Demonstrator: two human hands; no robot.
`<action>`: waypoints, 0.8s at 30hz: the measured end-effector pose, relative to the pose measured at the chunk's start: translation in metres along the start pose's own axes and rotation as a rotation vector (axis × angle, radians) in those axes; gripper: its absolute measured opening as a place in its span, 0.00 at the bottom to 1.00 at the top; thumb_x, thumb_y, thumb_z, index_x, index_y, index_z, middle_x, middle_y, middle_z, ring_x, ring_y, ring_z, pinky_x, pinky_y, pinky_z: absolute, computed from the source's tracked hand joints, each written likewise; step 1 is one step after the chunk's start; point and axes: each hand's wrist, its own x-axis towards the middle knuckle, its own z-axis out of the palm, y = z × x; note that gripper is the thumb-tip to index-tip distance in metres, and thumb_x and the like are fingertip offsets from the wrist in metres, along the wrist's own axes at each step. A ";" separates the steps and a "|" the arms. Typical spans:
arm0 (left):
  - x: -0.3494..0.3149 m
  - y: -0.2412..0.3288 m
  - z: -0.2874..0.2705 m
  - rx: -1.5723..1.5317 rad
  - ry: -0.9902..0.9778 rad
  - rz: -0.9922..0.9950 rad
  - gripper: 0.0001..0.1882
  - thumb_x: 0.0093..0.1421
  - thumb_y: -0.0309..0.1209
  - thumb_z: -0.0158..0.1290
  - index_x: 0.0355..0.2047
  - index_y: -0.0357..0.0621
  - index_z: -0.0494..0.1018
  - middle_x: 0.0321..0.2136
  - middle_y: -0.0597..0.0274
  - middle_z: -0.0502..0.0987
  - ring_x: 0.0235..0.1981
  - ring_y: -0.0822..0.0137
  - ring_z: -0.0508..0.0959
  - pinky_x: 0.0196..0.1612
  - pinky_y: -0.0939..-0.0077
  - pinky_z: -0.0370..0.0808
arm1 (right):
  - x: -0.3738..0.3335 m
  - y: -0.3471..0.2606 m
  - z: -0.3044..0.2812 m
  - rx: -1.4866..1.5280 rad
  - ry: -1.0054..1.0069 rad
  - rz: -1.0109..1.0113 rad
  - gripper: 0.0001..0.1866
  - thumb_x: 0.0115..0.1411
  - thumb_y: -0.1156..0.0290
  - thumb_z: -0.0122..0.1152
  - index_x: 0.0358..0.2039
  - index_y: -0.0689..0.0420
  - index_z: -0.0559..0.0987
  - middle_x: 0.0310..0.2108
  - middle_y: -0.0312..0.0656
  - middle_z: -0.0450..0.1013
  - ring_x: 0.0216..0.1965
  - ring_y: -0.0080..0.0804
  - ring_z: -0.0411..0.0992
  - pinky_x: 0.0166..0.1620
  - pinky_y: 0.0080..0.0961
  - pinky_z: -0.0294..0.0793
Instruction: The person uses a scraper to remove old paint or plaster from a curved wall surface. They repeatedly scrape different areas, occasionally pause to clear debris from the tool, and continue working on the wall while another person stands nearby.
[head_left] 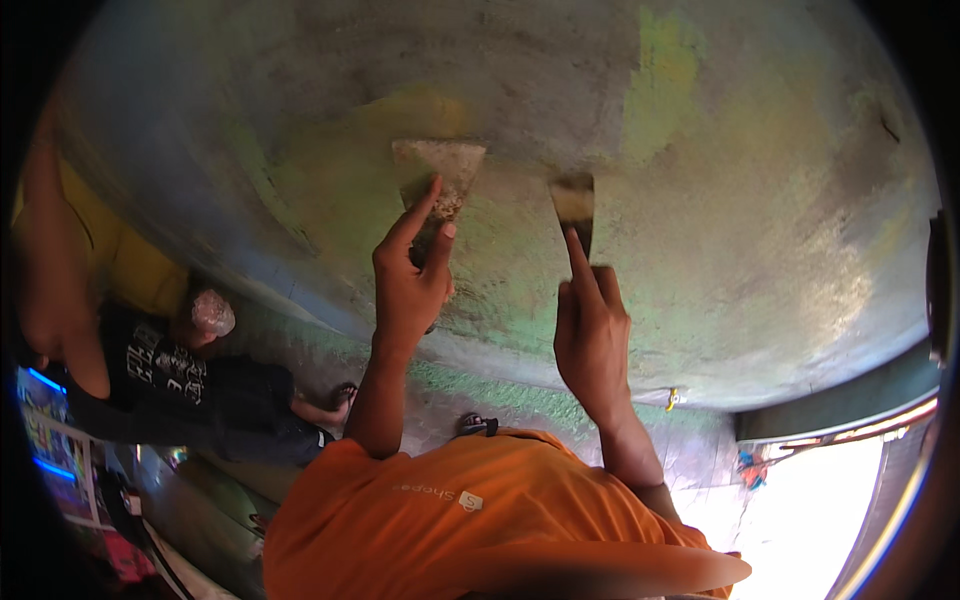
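My left hand (408,295) is closed around the handle of a wide putty knife (438,162), with the index finger stretched along its blade. Pale, crumbly residue covers that blade, which lies against the patchy wall (520,90). To its right, my right hand (594,345) grips a narrower putty knife (573,205), index finger pressed on the metal. A light smear crosses the middle of this second blade, whose tip is at the wall. Both handles are mostly hidden by my fingers.
A person in a dark printed shirt (165,370) is close on my left, one arm raised, near a crumpled pale lump (212,313). A small yellow-and-white object (673,399) lies by the wall's foot. Bright light enters through an opening (810,500) at the lower right.
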 end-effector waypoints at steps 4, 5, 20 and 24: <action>-0.003 -0.002 -0.008 0.012 0.005 -0.060 0.24 0.71 0.28 0.54 0.67 0.48 0.69 0.58 0.54 0.78 0.17 0.81 0.71 0.18 0.79 0.70 | 0.006 -0.013 0.009 0.045 0.025 0.019 0.29 0.67 0.81 0.52 0.69 0.56 0.68 0.34 0.52 0.69 0.26 0.52 0.74 0.31 0.44 0.74; -0.003 -0.003 -0.010 0.005 0.017 0.018 0.25 0.71 0.28 0.54 0.68 0.48 0.69 0.58 0.54 0.78 0.17 0.82 0.70 0.18 0.80 0.70 | 0.006 -0.016 0.011 0.053 0.008 0.034 0.29 0.67 0.81 0.52 0.69 0.56 0.68 0.34 0.52 0.69 0.26 0.52 0.73 0.31 0.44 0.74; 0.005 -0.017 -0.017 0.075 0.001 0.118 0.25 0.70 0.25 0.53 0.67 0.45 0.69 0.57 0.50 0.78 0.24 0.81 0.75 0.21 0.81 0.71 | 0.022 -0.033 0.021 0.000 0.041 -0.023 0.30 0.67 0.81 0.52 0.70 0.53 0.68 0.33 0.51 0.69 0.27 0.49 0.73 0.32 0.43 0.74; 0.005 -0.012 -0.016 -0.013 0.004 0.005 0.25 0.70 0.24 0.54 0.66 0.43 0.70 0.57 0.50 0.79 0.25 0.82 0.77 0.22 0.82 0.70 | 0.022 -0.031 0.019 -0.007 0.022 0.041 0.28 0.68 0.81 0.52 0.69 0.54 0.69 0.33 0.51 0.69 0.27 0.49 0.73 0.32 0.43 0.73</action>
